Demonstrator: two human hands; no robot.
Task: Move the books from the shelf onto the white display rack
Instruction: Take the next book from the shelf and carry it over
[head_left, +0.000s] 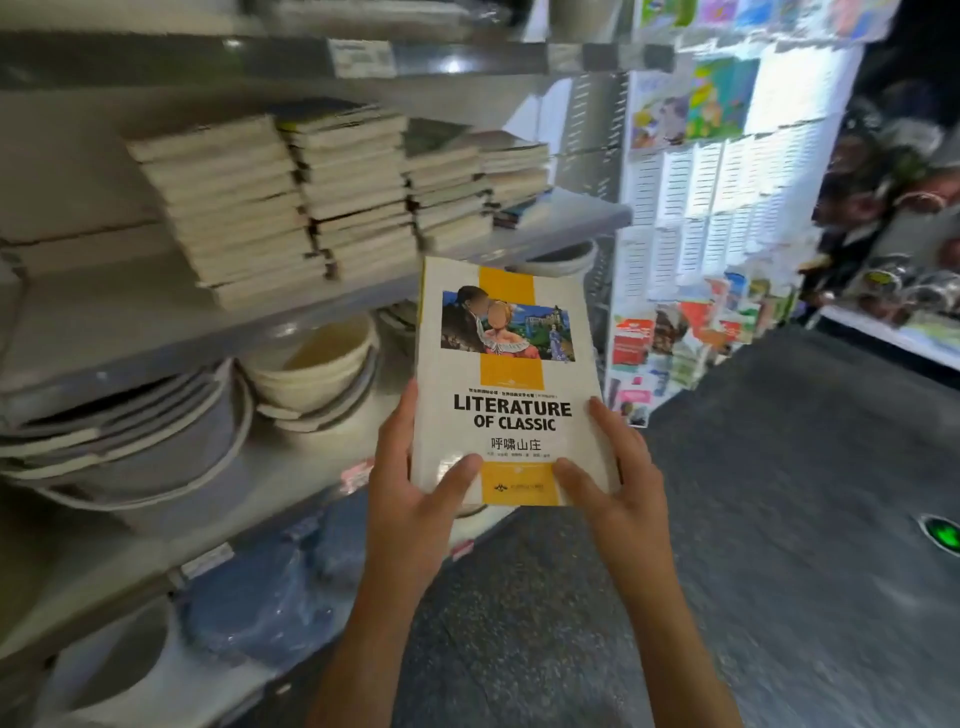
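Now we hold one book (506, 384) up in the air with both hands. Our left hand (415, 499) and right hand (618, 483) grip its bottom corners, thumbs on the cover. More books (332, 192) lie stacked on the shelf (156, 322). Off to the right stands the white display rack (722, 197).

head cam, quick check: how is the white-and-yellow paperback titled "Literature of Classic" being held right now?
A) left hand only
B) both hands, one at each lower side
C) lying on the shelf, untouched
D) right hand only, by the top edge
B: the white-and-yellow paperback is off the shelf, with the left hand and right hand gripping its lower sides, thumbs on the cover.
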